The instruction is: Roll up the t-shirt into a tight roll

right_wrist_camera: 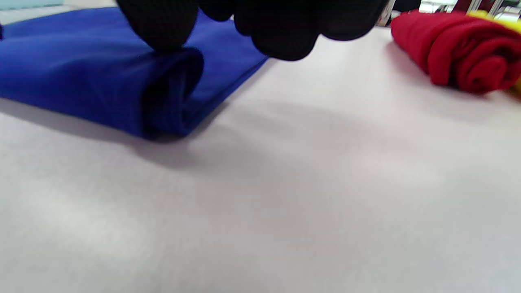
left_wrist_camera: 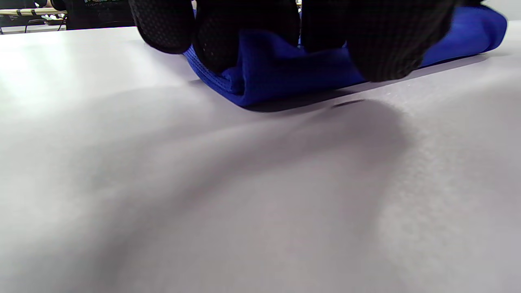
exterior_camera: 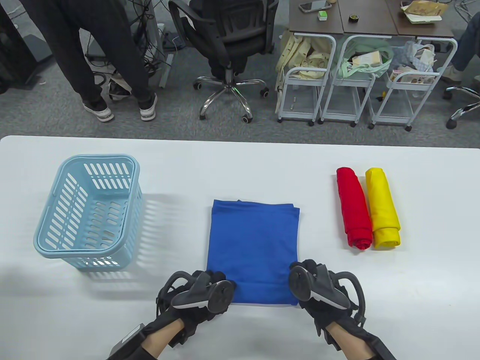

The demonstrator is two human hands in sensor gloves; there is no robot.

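— On the white table point(exterior_camera: 240, 157), where did the blue t-shirt point(exterior_camera: 253, 247) lie?

— Folded into a flat rectangle near the front edge, about midway across. Its near end had been turned over into a small roll; the right wrist view showed the coil's open end, and the left wrist view showed a thick doubled hem at the other corner.

— And the hands?

— The left hand point(exterior_camera: 204, 292) sat on the shirt's near-left corner, the right hand point(exterior_camera: 318, 287) on the near-right corner. In the left wrist view the gloved fingertips point(left_wrist_camera: 215, 40) were curled down over the rolled edge, pinching the cloth. In the right wrist view one fingertip point(right_wrist_camera: 163, 28) pressed on top of the roll with the others bent beside it, just off the cloth's edge, so that hand also gripped the roll, though less fully.

— What else was on the table?

— A light blue slotted basket point(exterior_camera: 88, 213) stood well to the left. To the right lay a red roll point(exterior_camera: 354, 208) and a yellow roll point(exterior_camera: 382, 208), side by side and touching, apart from the blue shirt.

— Beyond the table?

— A person's legs point(exterior_camera: 108, 67) in dark trousers at the far left, a black office chair point(exterior_camera: 228, 41), and white wire carts point(exterior_camera: 360, 86) under brown desks.
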